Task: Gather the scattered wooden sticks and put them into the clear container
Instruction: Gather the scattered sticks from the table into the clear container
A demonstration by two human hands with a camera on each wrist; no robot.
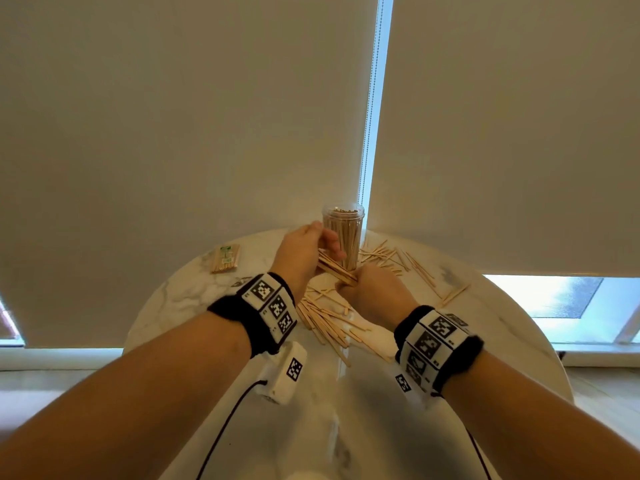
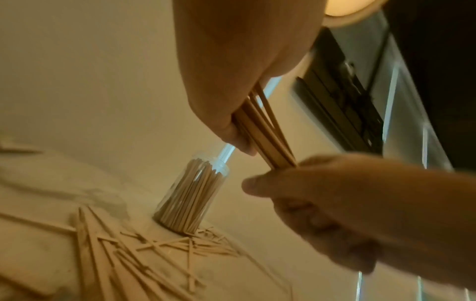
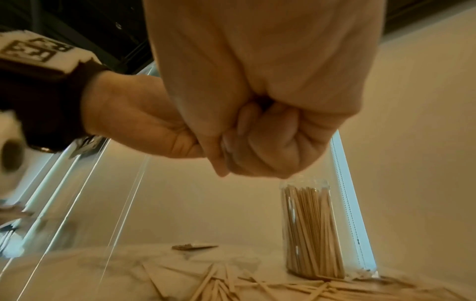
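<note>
Sticks (image 1: 337,270): a bundle is gripped at both ends, left hand (image 1: 301,252) curled round one end, right hand (image 1: 372,289) fisted on the other, just in front of the clear container (image 1: 343,237). Container stands upright at 12 o'clock on the round table (image 1: 166,299), packed with sticks. Loose sticks (image 1: 329,323) are scattered round it, 3 to 6 o'clock. A wrapped packet (image 1: 225,259) lies at 10 o'clock.

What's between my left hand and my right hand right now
A bundle of wooden sticks, gripped at one end by your left hand and at the other by your right hand; the left wrist view shows it.
</note>
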